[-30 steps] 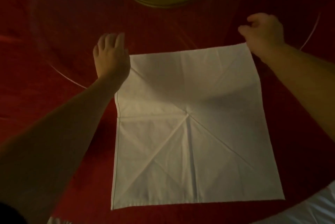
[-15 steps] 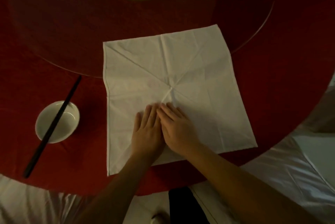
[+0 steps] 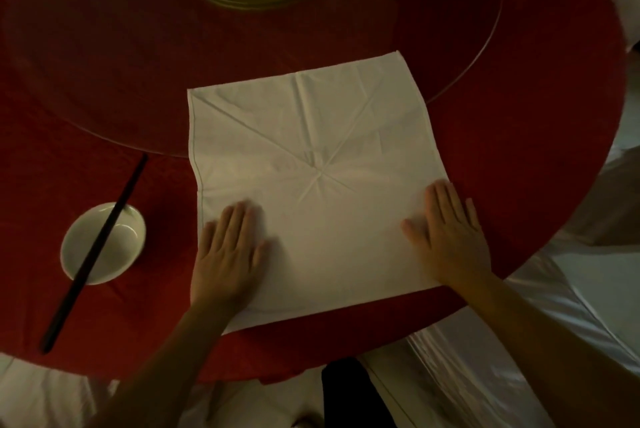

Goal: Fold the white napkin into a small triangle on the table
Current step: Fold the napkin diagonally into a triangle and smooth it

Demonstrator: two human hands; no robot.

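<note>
We are pressing both hands, left (image 3: 227,254) and right (image 3: 450,237), flat with fingers spread and gripping nothing, on the near half of the napkin (image 3: 311,137), which is lying unfolded on the table (image 3: 502,168), likely smoothing it before folding.

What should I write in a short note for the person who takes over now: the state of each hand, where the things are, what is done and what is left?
Left hand: open, palm flat on the near left part of the white napkin.
Right hand: open, palm flat on the near right edge of the napkin.
The napkin lies spread as a full square on the red table, its far part over the glass turntable. Crease lines meet at its middle.
Small white dish with black chopsticks across it sits left of the napkin, apart from it.
Done: the napkin lies flat.
Left: every fold into the small triangle.
</note>
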